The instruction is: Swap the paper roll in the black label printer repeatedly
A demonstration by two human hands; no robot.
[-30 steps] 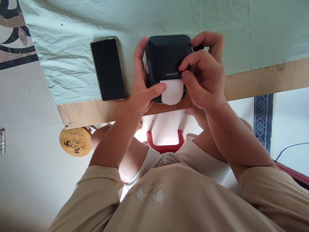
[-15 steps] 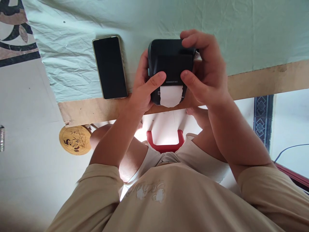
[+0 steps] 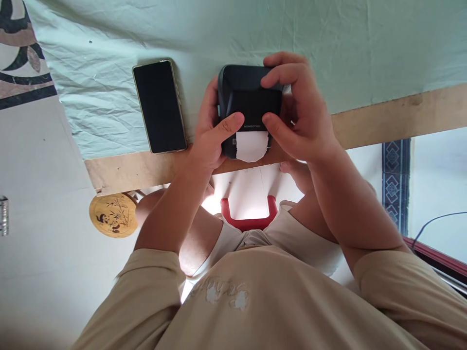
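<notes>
A dark label printer [image 3: 250, 95] is held between both hands over the table's front edge. White paper [image 3: 251, 146] with a ragged lower end sticks out of its near side. My left hand [image 3: 213, 129] grips the printer's left side, thumb on the top face near the paper. My right hand [image 3: 299, 107] is closed around the right side, its thumb beside the paper and a fingertip on the far right of the lid. The undersides of the printer and the other fingers are hidden. To the left lies a phone [image 3: 159, 106], its screen dark.
A pale green cloth [image 3: 372, 53] covers the table, with a bare wooden edge [image 3: 386, 119] at the front. Below left stands a round wooden stool [image 3: 113, 215] with a panda picture. A red frame part [image 3: 249, 223] shows between the legs, and a cable [image 3: 434, 221] lies at right.
The printer and both hands sit slightly further left in view, while phone and table have shifted left and down a little too. The right fingers lie a bit further over the lid.
</notes>
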